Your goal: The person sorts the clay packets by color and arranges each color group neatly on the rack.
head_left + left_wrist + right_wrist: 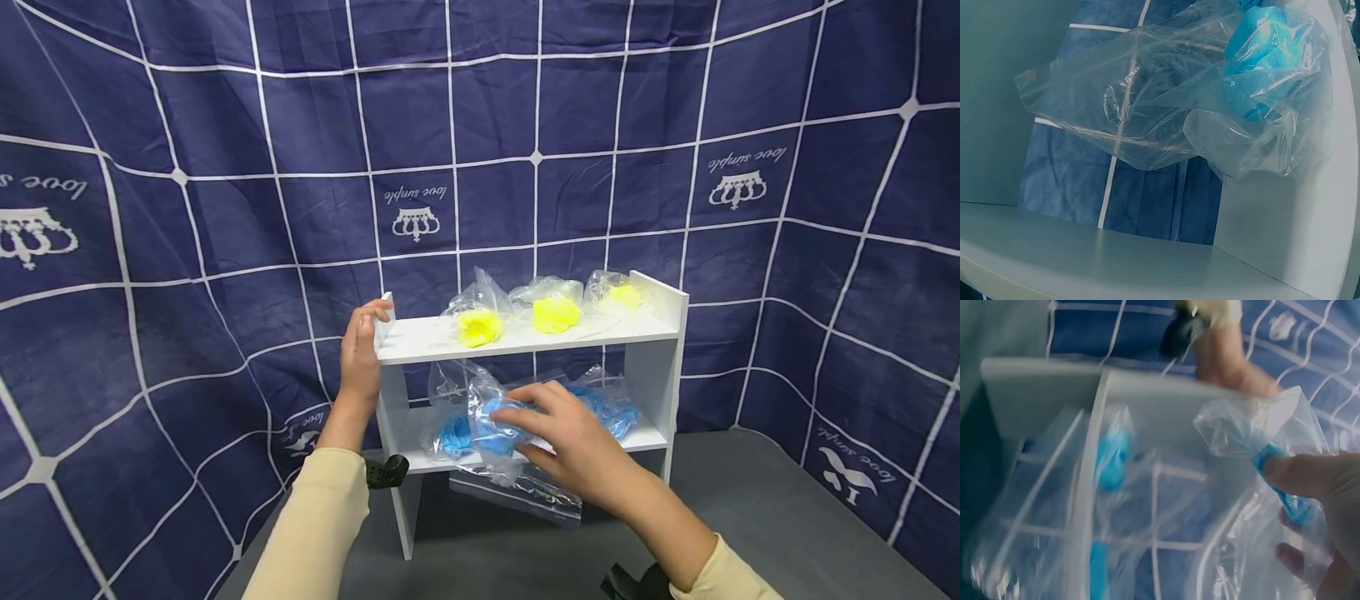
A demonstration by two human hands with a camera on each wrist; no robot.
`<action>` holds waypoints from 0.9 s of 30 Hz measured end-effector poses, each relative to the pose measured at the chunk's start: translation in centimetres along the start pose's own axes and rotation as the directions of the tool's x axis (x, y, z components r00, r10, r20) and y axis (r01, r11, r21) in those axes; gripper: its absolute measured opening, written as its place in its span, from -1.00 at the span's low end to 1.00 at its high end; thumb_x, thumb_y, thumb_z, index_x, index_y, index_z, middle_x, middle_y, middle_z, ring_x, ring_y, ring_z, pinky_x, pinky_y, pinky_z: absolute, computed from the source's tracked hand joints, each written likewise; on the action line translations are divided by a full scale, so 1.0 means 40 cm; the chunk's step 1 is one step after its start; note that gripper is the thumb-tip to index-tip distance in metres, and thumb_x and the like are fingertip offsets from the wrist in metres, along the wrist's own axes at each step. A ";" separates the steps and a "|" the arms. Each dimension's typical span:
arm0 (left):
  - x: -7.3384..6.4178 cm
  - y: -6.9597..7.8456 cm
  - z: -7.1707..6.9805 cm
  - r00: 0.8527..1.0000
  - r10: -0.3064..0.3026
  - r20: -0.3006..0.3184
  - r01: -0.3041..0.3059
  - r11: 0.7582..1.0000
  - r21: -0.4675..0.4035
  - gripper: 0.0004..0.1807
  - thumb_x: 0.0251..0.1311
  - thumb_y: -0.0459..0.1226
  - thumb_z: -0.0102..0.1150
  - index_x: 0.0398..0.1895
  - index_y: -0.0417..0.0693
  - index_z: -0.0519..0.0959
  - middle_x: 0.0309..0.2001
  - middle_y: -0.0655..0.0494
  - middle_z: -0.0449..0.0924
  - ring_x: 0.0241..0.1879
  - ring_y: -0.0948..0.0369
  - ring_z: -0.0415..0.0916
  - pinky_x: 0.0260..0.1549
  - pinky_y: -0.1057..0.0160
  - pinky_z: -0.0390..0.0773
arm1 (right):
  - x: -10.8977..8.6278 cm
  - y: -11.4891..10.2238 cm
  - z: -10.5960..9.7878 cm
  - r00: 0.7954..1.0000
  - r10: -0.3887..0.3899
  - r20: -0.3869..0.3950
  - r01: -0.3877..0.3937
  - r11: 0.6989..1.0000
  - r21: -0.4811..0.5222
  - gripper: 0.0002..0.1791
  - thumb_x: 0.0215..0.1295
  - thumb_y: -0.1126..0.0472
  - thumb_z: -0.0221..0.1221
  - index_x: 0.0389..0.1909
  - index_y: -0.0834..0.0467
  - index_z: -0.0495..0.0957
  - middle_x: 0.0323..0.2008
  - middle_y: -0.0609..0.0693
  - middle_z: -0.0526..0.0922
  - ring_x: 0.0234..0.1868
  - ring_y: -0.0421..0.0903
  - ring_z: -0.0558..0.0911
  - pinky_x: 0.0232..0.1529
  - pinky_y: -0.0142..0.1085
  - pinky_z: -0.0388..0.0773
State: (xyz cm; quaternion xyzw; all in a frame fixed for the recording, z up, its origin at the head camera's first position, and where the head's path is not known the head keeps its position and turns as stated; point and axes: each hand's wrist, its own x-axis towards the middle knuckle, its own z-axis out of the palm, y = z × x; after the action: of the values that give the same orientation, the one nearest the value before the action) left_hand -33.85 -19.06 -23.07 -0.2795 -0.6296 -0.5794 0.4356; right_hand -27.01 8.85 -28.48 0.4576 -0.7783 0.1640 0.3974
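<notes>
My right hand pinches a clear plastic bag with a blue lump in it, in front of the lower shelf. With my left hand I grip the top of the left side panel of a white two-tier shelf. Behind the held bag, another bagged blue lump lies at the left of the lower board; the left wrist view shows a blue lump in clear plastic there. More bagged blue material lies to the right, partly hidden by my right hand.
Three clear bags with yellow lumps stand along the top board: left, middle and right. A clear zip bag hangs below the lower board's front edge. The shelf stands on a dark grey surface before a blue gridded curtain.
</notes>
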 end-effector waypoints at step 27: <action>0.002 0.000 -0.001 1.000 -0.007 0.001 0.007 1.000 -0.002 -0.65 0.36 -0.36 -0.41 -0.22 -0.60 0.28 0.09 -0.50 0.36 0.29 -0.20 0.23 0.30 0.32 0.09 | 0.012 0.146 0.207 0.880 0.413 0.235 -0.401 0.911 -0.099 -0.43 0.08 0.05 0.37 0.18 -0.11 0.50 0.16 -0.07 0.57 0.19 0.06 0.53 0.06 0.00 0.53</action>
State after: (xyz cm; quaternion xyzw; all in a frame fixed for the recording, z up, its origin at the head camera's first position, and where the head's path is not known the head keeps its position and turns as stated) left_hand -33.86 -19.09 -23.01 -0.2780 -0.6304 -0.5813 0.4330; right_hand -35.94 6.53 -32.70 0.2913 -0.9046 0.1663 0.2631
